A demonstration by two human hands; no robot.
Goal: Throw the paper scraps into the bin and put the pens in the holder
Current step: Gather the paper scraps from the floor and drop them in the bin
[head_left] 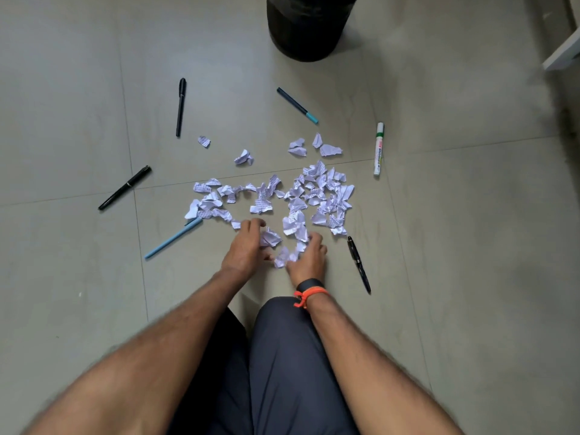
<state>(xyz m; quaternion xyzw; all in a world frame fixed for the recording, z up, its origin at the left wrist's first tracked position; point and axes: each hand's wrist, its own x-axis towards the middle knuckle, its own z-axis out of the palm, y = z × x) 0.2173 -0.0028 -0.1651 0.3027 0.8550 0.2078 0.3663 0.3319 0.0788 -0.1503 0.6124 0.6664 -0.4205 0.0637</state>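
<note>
scraps (276, 196): crumpled white, scattered | 6 pens (181, 106): ringed around | bin (306, 26): black, beyond

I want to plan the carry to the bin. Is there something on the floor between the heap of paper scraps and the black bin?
Only small things lie there. Between the paper scraps and the black bin the floor holds a few loose scraps and the teal-tipped pen, flat on the tiles. Nothing tall blocks a carry above them.

head view | looks steeply down at floor (94, 89) | close over hands | edges likely distorted
</note>
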